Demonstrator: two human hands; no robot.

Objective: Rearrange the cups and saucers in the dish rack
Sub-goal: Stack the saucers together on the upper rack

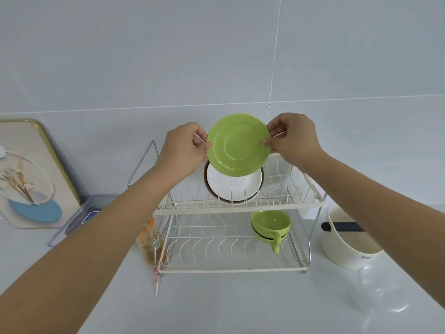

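Both hands hold one green saucer (238, 145) upright at the centre of the frame: the left hand (183, 149) pinches its left rim, the right hand (293, 138) pinches its right rim, thumbs on the near face. The saucer hangs just above the upper tier of the white wire dish rack (237, 270). Directly below it, a white saucer (233, 183) stands on edge between the upper tier's prongs, with a brown-rimmed dish (262, 182) close behind it. On the lower tier, right of centre, green cups (271, 225) sit nested, tilted, a handle pointing toward the viewer. The rack stands on a pale worktop (228, 304). At the rack's left sits an orange-labelled bottle (148, 239); further left a decorated board (26, 174) leans on the tiled wall. At right stands a cream container (346, 247) with a dark bar across its mouth.
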